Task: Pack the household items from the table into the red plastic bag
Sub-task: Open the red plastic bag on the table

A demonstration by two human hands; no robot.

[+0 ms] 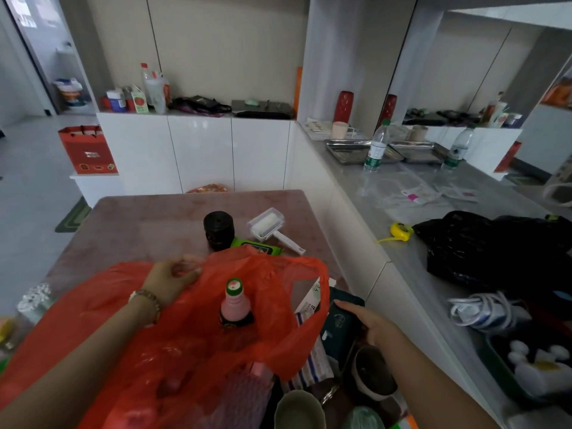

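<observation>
The red plastic bag (192,342) lies open on the brown table (148,218). A pink bottle with a green cap (234,305) stands upright inside it. My left hand (173,278) grips the bag's far left rim. To the bag's right, my right hand (370,323) rests on a dark teal box (339,320); I cannot tell whether the fingers grip it. Beyond the bag stand a black jar (219,230), a green wipes pack (257,246) and a white lint roller (269,226).
Bowls (373,376), a striped packet (312,363) and other items crowd the table's near right. A shiny crinkled object (34,300) sits at the left. The grey counter (402,193) on the right holds a yellow tape measure (400,231), black bag (483,249), water bottle and trays.
</observation>
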